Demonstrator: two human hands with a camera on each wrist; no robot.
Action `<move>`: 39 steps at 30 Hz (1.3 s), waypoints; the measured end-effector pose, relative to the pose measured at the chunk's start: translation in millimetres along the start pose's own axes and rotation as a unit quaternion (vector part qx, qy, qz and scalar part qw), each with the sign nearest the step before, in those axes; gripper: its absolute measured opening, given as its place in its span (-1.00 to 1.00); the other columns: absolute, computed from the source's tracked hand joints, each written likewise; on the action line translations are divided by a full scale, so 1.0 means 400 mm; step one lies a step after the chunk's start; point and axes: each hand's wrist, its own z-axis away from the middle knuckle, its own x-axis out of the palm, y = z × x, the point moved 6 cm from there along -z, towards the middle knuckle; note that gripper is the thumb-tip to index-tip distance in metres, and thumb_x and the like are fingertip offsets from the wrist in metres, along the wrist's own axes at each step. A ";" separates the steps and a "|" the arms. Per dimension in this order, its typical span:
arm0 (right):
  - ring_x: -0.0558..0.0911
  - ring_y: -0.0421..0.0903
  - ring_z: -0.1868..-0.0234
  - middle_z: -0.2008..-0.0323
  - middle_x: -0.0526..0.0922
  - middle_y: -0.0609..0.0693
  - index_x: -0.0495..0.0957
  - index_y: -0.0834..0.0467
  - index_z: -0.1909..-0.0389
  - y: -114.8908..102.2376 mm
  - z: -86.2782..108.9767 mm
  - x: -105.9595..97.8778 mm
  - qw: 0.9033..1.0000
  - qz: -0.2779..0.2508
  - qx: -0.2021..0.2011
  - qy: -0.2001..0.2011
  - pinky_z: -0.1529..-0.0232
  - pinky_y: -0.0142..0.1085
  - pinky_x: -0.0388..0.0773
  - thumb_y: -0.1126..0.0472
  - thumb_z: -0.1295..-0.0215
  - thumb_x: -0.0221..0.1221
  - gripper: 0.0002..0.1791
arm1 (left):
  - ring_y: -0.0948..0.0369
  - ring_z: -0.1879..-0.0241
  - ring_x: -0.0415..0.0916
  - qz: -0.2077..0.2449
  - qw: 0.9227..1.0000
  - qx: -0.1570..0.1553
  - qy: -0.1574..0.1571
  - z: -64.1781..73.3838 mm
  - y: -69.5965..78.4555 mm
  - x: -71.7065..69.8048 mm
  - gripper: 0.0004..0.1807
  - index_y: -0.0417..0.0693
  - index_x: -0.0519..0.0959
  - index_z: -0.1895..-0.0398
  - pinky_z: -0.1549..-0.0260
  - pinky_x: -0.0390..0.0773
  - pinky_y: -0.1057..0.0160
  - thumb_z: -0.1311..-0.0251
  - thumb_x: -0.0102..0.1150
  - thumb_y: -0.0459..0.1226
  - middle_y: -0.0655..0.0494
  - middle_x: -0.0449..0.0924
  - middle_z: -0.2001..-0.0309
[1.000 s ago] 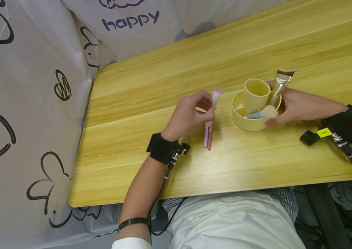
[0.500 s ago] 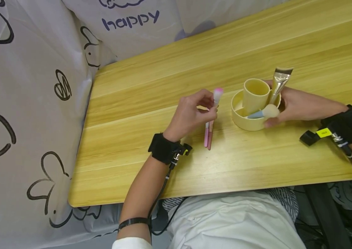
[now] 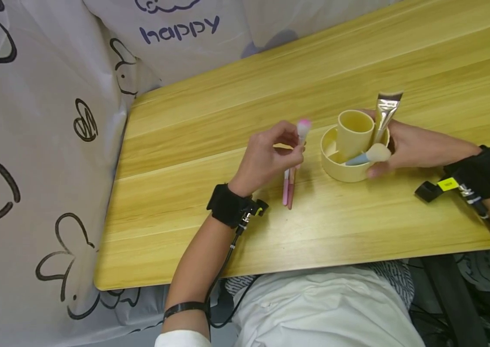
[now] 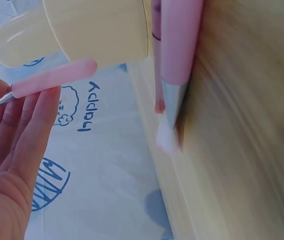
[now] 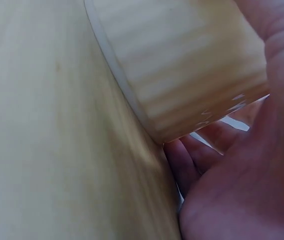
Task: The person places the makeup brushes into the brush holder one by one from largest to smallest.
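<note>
My left hand (image 3: 265, 156) pinches a makeup brush (image 3: 303, 128) between thumb and fingers, its white, pink-tipped bristles pointing up. The left wrist view shows that brush's pink handle (image 4: 57, 79) lying across the fingers. To the right stands a pale yellow round holder (image 3: 343, 172) with a taller cup (image 3: 354, 137) inside it. My right hand (image 3: 420, 144) grips the holder's right side, thumb in front. A gold flat-topped brush (image 3: 386, 113) and a blue-handled brush (image 3: 377, 153) with cream bristles lean in the holder. The right wrist view shows the holder's ribbed wall (image 5: 181, 65).
Two more pink-handled brushes, one lighter (image 3: 285, 190) and one darker (image 3: 291, 193), lie side by side on the wooden table (image 3: 192, 193) below my left hand. A white patterned curtain (image 3: 54, 159) borders the table at the left and back.
My left hand has shifted slightly right, towards the holder, with its brush raised a little. In the holder, the gold brush's head has swung slightly left. The right hand keeps its grip.
</note>
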 end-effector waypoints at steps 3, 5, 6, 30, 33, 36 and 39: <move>0.48 -0.36 -0.26 -0.32 0.46 -0.18 -0.06 -0.23 -0.63 0.001 -0.001 0.000 1.000 0.009 0.000 0.003 -0.17 -0.73 0.31 0.28 -0.11 0.52 0.22 | 0.11 0.16 0.77 -0.004 1.000 0.016 0.008 -0.005 0.005 0.001 -0.86 -0.27 0.56 0.16 0.16 0.77 0.39 -0.22 0.20 -0.45 -0.14 0.77 0.22; 0.48 -0.35 -0.25 -0.31 0.46 -0.17 -0.04 -0.21 -0.62 0.001 -0.001 0.000 1.000 0.009 -0.005 0.002 -0.17 -0.72 0.30 0.28 -0.11 0.52 0.20 | 0.10 0.17 0.77 -0.005 1.000 0.026 0.012 -0.009 0.009 0.002 -0.86 -0.28 0.57 0.15 0.16 0.76 0.41 -0.22 0.21 -0.46 -0.14 0.76 0.22; 0.49 -0.34 -0.25 -0.30 0.47 -0.16 -0.03 -0.20 -0.61 0.001 -0.001 0.000 1.000 0.008 -0.007 0.002 -0.17 -0.71 0.29 0.28 -0.11 0.52 0.19 | 0.10 0.16 0.77 -0.004 0.999 0.030 0.014 -0.010 0.010 0.003 -0.85 -0.28 0.56 0.15 0.16 0.76 0.42 -0.22 0.21 -0.46 -0.15 0.76 0.22; 0.42 -0.32 -0.31 -0.43 0.34 -0.13 -0.22 -0.21 -0.67 -0.007 -0.012 0.001 1.000 -0.010 0.004 0.004 -0.16 -0.67 0.31 0.31 -0.07 0.54 0.35 | 0.03 0.11 0.76 0.009 0.994 0.092 0.050 -0.044 0.037 0.037 -0.85 -0.35 0.58 0.14 0.03 0.74 0.41 -0.24 0.22 -0.48 -0.20 0.72 0.15; 0.46 -0.33 -0.28 -0.38 0.37 -0.14 -0.17 -0.20 -0.66 -0.011 -0.008 0.001 1.000 -0.011 -0.016 0.004 -0.15 -0.70 0.33 0.35 -0.09 0.52 0.31 | 0.03 0.11 0.76 0.013 0.993 0.100 0.055 -0.047 0.040 0.039 -0.86 -0.35 0.57 0.16 0.02 0.73 0.41 -0.23 0.22 -0.49 -0.21 0.71 0.16; 0.47 -0.34 -0.26 -0.36 0.37 -0.15 -0.14 -0.18 -0.66 -0.009 -0.002 -0.001 1.000 -0.012 -0.028 0.003 -0.14 -0.69 0.35 0.39 -0.11 0.49 0.27 | 0.00 0.11 0.76 0.021 0.991 0.114 0.060 -0.049 0.045 0.043 -0.86 -0.37 0.57 0.17 0.02 0.74 0.39 -0.22 0.22 -0.50 -0.23 0.71 0.17; 0.46 -0.35 -0.25 -0.35 0.38 -0.17 -0.12 -0.17 -0.65 -0.005 0.003 -0.002 1.000 -0.007 -0.028 0.002 -0.14 -0.69 0.34 0.39 -0.14 0.47 0.24 | -0.02 0.10 0.76 0.030 0.990 0.124 0.061 -0.050 0.049 0.049 -0.85 -0.39 0.57 0.17 0.03 0.75 0.38 -0.21 0.23 -0.51 -0.25 0.71 0.16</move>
